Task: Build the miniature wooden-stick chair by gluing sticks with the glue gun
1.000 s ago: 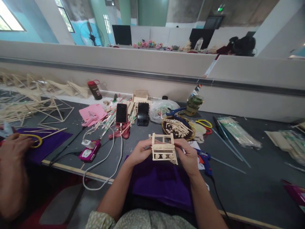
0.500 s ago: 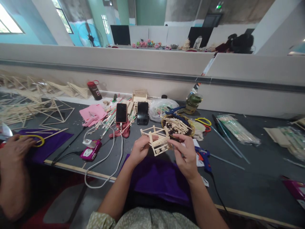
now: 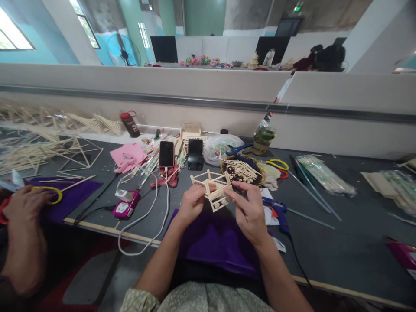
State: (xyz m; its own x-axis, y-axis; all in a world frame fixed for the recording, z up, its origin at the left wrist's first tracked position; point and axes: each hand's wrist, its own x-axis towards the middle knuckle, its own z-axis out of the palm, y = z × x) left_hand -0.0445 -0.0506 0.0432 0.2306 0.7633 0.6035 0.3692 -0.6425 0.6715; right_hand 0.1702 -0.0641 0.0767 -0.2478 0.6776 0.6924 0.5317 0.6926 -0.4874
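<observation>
Above the purple cloth (image 3: 211, 247) is a small open frame of pale wooden sticks (image 3: 212, 190), tilted, with a row of sticks across its middle. My left hand (image 3: 192, 203) pinches its left side between thumb and fingers. At its right side my right hand (image 3: 250, 208) has its fingertips closed against the sticks; whether a small loose piece is between them is hidden. Just behind the frame stands a basket (image 3: 264, 175) with cut sticks in it. A blue glue gun (image 3: 282, 214) lies to the right of my right hand.
Phones (image 3: 166, 154), a pink power bank (image 3: 126, 206) and a white cable (image 3: 152, 212) lie to the left. A co-worker's hand (image 3: 27, 201) holds yellow-handled scissors (image 3: 57, 197) at far left. Bagged sticks (image 3: 326, 175), glue sticks (image 3: 313, 197) and a jar (image 3: 262, 141) are on the right and behind.
My right hand's fingers have come nearer the frame's right side and its index finger has straightened. The frame stays nearly in place in my left hand. The co-worker's hand shifts slightly.
</observation>
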